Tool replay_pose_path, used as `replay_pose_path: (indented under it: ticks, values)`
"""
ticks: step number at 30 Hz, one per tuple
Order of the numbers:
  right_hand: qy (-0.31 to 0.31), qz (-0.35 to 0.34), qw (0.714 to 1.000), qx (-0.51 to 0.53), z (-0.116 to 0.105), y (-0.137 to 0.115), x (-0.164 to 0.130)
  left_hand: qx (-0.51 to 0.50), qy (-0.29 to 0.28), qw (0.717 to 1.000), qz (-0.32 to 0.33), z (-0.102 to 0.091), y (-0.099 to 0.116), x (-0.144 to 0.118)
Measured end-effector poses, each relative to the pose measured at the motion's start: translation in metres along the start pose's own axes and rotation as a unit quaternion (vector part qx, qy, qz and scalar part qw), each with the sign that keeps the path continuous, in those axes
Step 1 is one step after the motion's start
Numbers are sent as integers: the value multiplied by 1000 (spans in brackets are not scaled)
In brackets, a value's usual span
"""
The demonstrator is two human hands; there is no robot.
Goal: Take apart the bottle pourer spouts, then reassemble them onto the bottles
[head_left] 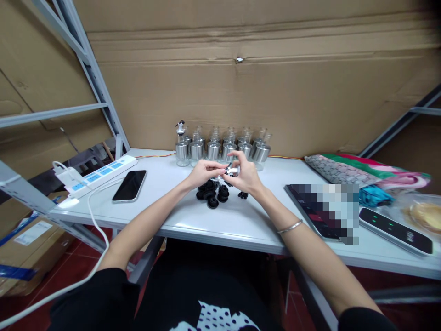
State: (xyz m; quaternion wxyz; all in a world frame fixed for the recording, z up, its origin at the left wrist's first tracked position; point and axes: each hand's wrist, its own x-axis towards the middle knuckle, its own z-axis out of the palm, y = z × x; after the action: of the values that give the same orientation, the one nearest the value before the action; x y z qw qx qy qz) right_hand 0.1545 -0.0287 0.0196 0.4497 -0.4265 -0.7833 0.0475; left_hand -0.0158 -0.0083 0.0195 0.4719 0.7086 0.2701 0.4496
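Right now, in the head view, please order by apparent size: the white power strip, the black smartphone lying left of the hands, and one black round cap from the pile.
1. White power strip, the longest.
2. Black smartphone.
3. Black round cap, far smaller, lying below both hands.

1. A single head-worn camera gave the only view, so no second view overlapped with it.
2. It looked forward and down from above the near edge of the bench (241, 225), facing the cardboard wall (262, 92) behind the far edge.
3. It sat close: both forearms ran up from the bottom corners, and the bench spanned nearly the whole width.
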Motion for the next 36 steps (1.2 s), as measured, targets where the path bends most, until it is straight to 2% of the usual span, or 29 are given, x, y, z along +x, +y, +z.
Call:
replay_pose_path:
  ticks: [12, 15, 18, 20, 21, 22, 25, 28, 32, 36]
  values:
    - [-25, 0, 1000, -8, 0, 0, 1, 46, -35, 998, 4, -1, -1, -1]
    - [-8, 8, 1000, -2, 1, -1, 2, 109, -9, 993, 46, -3, -2, 3]
    - [15, 5, 1000, -16, 2, -2, 3, 238, 117, 957, 115, -17, -8, 10]
    - [20, 4, 1000, -24, 2, -2, 3, 324, 205, 917, 112, -31, -19, 14]
    - [21, 5, 999, -25, 3, -2, 3, 367, 222, 898, 100, -39, -25, 16]
    - [22, 5, 999, -24, 2, -2, 3, 406, 222, 883, 82, -47, -32, 17]
    - [32, 4, 999, -32, 1, -3, 4, 487, 169, 857, 20, -62, -49, 18]
    - [47, -1, 998, -45, 0, -4, 4, 524, 135, 841, 12, -66, -55, 18]
    - [50, -9, 998, -36, 0, -4, 4, 539, 147, 829, 26, -63, -48, 20]
    - [42, -5, 999, -21, 1, -4, 3, 532, 190, 824, 38, -61, -42, 24]
